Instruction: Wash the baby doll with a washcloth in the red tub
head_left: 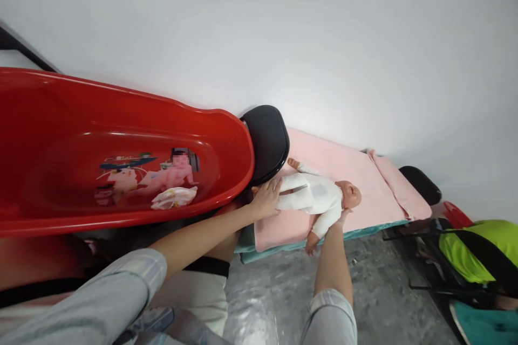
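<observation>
Meanwhile both hands, left hand [266, 199] flat and right hand [342, 218] half-hidden, touch the doll [313, 194] near the pink mat's [343, 164] front edge.

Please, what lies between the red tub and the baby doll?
In the head view, between the red tub and the baby doll lie a black pad and the left hand, touching the doll's legs.

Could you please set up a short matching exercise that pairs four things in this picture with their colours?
Things:
1. baby tub
2. doll's suit
3. towel under the doll
4. round seat beside the tub

Colours:
A. pink
B. black
C. red
D. white

Pairs: 1-C, 2-D, 3-A, 4-B.

The left hand rests on the doll's legs; the right hand is under its upper body.
</observation>
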A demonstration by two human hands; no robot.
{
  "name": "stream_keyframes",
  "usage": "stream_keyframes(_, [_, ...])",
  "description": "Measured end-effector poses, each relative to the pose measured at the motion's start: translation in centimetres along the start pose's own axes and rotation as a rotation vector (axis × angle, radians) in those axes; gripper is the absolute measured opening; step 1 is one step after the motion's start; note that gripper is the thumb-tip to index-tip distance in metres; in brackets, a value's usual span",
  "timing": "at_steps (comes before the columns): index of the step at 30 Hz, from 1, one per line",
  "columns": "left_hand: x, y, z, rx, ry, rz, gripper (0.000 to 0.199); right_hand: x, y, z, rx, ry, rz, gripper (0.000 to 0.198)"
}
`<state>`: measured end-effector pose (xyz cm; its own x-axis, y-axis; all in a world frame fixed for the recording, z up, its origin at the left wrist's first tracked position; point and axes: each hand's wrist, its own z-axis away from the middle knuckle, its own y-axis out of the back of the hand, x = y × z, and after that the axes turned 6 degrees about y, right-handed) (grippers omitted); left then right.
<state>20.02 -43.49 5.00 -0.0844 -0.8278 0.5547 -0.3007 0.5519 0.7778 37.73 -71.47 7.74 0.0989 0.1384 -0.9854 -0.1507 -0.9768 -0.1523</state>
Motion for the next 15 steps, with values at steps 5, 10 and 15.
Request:
stream_keyframes(5, [1.5, 1.6, -0.6, -0.104, 0.090, -0.095, 0.121, -0.4, -0.8, 0.3, -0.028, 0.072, -0.093, 0.094])
stream_keyframes(10, [2.0, 2.4, -0.2, -0.115, 0.109, -0.093, 0.121, -1.8, -1.1, 2.6, -0.192, 0.170, -0.193, 0.096])
stream_keyframes(15, [2.0, 3.4, 1.7, -0.101, 0.050, -0.100, 0.118, -3.9, -0.5, 5.0, -0.390, 0.303, -0.303, 0.095])
